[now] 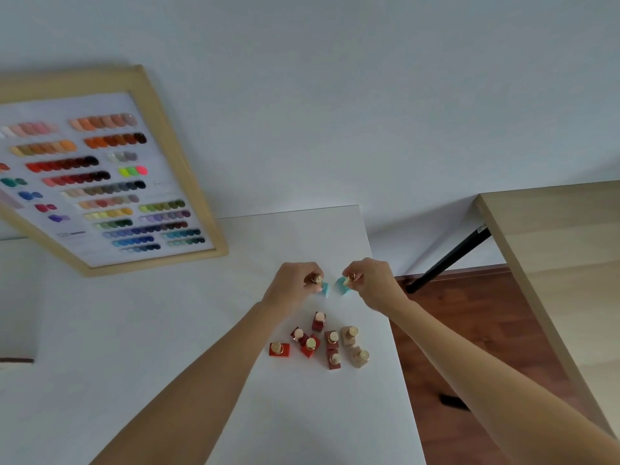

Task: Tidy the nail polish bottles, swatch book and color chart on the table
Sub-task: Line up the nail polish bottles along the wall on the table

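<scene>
My left hand (294,286) grips the gold cap of a turquoise nail polish bottle (325,289). My right hand (370,284) pinches the cap of a second turquoise bottle (342,284), tilted, just beside the first. Both are at the far right part of the white table (302,414). Nearer to me stands a loose cluster of several bottles with gold caps: red ones (279,349), dark red ones (318,321) and two beige ones (350,335). The framed color chart (100,182) lies at the far left of the table. No swatch book is identifiable.
The table's right edge runs close to the bottles; beyond it is brown wooden floor (469,330). A light wooden table (553,246) with a black leg (449,260) stands at the right. A white wall is behind.
</scene>
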